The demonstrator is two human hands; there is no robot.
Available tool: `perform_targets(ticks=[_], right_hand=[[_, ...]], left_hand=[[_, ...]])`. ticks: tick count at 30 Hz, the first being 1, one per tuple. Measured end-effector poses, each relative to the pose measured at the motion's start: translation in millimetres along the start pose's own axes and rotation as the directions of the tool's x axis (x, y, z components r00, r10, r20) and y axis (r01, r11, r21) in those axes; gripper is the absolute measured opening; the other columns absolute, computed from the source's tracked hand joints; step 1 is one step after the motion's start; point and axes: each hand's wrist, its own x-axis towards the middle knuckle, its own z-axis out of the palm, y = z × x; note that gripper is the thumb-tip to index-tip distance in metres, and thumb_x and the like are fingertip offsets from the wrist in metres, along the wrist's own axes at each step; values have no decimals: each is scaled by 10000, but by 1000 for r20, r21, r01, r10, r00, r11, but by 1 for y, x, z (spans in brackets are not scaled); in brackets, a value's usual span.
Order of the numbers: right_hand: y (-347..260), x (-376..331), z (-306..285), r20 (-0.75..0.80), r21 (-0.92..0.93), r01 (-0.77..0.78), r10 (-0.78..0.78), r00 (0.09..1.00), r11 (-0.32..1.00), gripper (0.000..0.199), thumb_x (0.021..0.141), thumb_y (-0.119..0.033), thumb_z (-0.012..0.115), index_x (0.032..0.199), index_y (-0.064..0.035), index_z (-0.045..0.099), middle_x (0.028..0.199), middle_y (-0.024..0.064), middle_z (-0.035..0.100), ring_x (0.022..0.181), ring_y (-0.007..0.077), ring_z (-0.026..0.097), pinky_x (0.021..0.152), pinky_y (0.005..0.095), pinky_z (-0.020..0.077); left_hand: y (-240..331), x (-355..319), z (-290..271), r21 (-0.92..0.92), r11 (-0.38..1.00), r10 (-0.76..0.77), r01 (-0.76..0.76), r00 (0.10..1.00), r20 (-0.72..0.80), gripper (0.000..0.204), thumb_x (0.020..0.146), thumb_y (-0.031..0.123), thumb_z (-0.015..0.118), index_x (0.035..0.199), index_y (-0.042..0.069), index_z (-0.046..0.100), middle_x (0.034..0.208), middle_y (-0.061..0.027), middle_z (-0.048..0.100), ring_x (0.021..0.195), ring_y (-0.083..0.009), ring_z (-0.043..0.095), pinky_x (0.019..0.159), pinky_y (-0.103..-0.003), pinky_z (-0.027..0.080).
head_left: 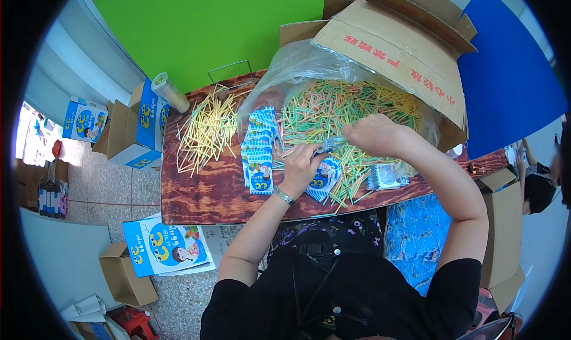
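My left hand [302,166] grips a small blue-and-white packet [325,176] over the wooden table [208,188]. My right hand [376,135] pinches the packet's top edge, fingers closed on it, just above a big heap of green, yellow and pink thin sticks [339,108] lying on a clear plastic bag. A row of matching blue-and-white packets [259,152] lies overlapped to the left of my left hand. More such packets [386,176] lie under my right forearm.
A loose pile of yellow sticks [208,129] lies at the table's left. A tape roll [169,91] stands at the far left corner. An open cardboard box [404,48] sits behind the heap. Blue printed cartons [146,123] and a cardboard box [125,277] rest on the floor at left.
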Motion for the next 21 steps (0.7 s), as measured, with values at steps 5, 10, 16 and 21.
perform_targets(ticks=[5,10,16,21], right_hand=[[-15,13,-19,68,-134,9,0,998,991,186,818,-54,563,962,-7,671,881,201,689,817,341,695,689,442,558],[-15,14,-26,-24,-129,66,-69,997,989,240,810,-116,661,999,9,584,873,173,665,828,349,676,686,448,545],[15,-9,3,-497,270,244,-82,864,931,334,816,-106,682,1129,-38,588,951,141,629,819,318,652,711,393,535],[2,7,51,-679,377,371,-19,734,849,309,795,-47,703,1093,-42,619,878,113,640,767,257,650,675,346,523]], left_hand=[[-3,3,2,9,994,113,-113,994,-9,296,729,117,778,976,20,647,766,-110,627,696,-269,620,606,-368,493],[-4,3,1,-63,996,62,-64,998,-20,314,733,110,785,1000,17,648,795,-113,642,695,-261,629,601,-351,497],[-2,6,-1,-232,967,-108,105,994,1,334,728,121,801,1001,7,645,815,-119,647,696,-239,640,585,-333,490],[2,4,-11,-223,972,-64,72,997,43,365,732,95,797,1050,6,641,859,-110,657,713,-211,643,614,-313,497]])
